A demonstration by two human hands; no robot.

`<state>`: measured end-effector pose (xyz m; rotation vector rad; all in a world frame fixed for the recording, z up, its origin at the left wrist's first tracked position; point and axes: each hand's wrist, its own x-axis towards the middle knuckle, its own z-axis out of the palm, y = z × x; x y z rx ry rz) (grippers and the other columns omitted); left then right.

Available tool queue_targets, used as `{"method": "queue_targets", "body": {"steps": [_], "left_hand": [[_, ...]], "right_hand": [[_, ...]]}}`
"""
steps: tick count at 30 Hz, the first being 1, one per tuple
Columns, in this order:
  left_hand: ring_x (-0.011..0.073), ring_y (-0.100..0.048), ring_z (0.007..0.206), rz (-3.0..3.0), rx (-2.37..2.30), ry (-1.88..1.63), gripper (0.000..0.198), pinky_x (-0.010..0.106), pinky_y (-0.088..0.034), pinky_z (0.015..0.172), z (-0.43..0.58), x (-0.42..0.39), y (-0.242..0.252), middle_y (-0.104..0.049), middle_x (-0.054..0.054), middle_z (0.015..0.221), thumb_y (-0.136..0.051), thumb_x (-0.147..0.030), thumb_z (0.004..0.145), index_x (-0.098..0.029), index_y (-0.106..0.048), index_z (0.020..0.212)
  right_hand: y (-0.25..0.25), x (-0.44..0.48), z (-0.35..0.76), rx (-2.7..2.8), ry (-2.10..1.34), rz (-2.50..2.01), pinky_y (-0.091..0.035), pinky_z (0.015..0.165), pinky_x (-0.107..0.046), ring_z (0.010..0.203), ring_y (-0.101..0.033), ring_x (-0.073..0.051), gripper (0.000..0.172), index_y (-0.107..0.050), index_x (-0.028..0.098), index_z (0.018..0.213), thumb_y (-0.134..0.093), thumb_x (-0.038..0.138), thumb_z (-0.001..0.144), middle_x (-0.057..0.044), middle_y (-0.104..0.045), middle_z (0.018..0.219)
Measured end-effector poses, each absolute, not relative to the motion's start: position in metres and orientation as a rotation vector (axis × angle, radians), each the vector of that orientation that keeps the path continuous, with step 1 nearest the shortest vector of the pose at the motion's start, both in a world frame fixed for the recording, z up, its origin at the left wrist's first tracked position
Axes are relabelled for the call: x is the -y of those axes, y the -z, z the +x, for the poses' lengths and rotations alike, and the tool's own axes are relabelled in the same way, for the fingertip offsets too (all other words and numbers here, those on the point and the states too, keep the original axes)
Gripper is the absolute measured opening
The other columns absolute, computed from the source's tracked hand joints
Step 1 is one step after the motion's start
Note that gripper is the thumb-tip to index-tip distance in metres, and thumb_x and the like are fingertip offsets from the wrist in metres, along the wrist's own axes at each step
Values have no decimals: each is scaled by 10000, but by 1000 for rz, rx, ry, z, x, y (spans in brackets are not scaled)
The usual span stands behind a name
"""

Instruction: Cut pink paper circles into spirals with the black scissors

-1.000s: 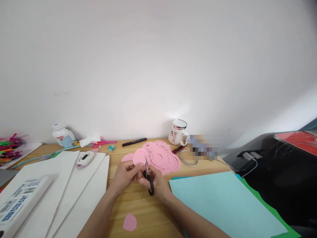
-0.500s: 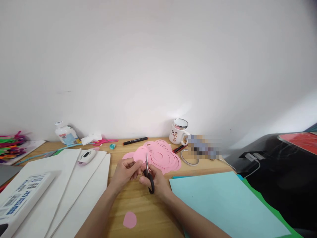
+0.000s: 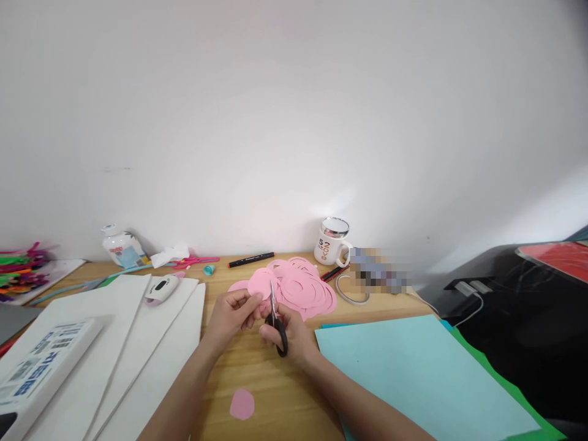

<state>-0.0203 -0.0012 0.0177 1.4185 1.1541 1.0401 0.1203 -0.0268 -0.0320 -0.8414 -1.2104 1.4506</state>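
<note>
My left hand [image 3: 232,315] pinches a round pink paper piece [image 3: 260,285] and holds it upright over the wooden desk [image 3: 266,373]. My right hand [image 3: 291,334] grips black-handled scissors [image 3: 277,318], whose blades point up into the paper's right edge. Just behind lies a heap of pink paper rings and offcuts [image 3: 303,288]. A small pink paper disc [image 3: 241,404] rests on the desk near me.
White sheets [image 3: 138,343] and a printed box [image 3: 41,364] lie at left, with a small white device [image 3: 162,289]. Light blue paper [image 3: 413,373] over green lies at right beside a black machine [image 3: 519,318]. A mug [image 3: 331,242], black marker [image 3: 251,260], bottle [image 3: 120,247] line the wall.
Both hands stay in place with the paper and scissors; the pink piece has turned slightly in my left fingers. The view has shifted a little.
</note>
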Motion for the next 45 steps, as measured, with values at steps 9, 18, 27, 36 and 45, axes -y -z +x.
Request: {"method": "queue_targets", "body": {"steps": [9, 18, 27, 36, 45], "left_hand": [[71, -399, 359, 1446, -1154, -1098, 453, 193, -288, 368, -19, 1, -18, -489, -37, 405, -620, -532, 745, -171, -536, 485], [72, -390, 361, 1425, -1213, -1086, 463, 196, -278, 373, -13, 5, -18, -474, -41, 394, -632, -537, 714, -170, -520, 456], [70, -363, 367, 1454, -1220, -1011, 435, 191, -268, 373, -11, 7, -23, -467, -38, 390, -622, -504, 691, -178, -486, 437], [68, -364, 359, 1444, -1186, -1032, 436, 190, -247, 373, -14, 5, -22, -445, -54, 369, -637, -490, 716, -177, -498, 448], [66, -371, 351, 1477, -1207, -1056, 447, 193, -263, 377, -19, 1, -19, -436, -58, 368, -634, -500, 733, -175, -501, 457]], "right_hand": [[34, 26, 119, 1205, -1461, -896, -338, 426, -219, 404, -429, -97, 403, -484, 208, 723, -771, 470, 614, 86, -461, 458], [28, 30, 118, 1251, -1452, -889, -333, 469, -222, 468, -417, -104, 390, -496, 206, 734, -773, 457, 622, 62, -484, 535], [21, 28, 120, 1225, -1446, -761, -334, 526, -239, 552, -401, -119, 497, -487, 223, 779, -822, 503, 540, 48, -494, 632], [29, 27, 120, 1226, -1457, -809, -327, 519, -240, 548, -421, -120, 420, -525, 214, 775, -803, 465, 585, 48, -492, 617], [29, 28, 120, 1205, -1481, -874, -321, 468, -227, 446, -428, -105, 384, -518, 205, 757, -787, 431, 602, 80, -463, 493]]}}
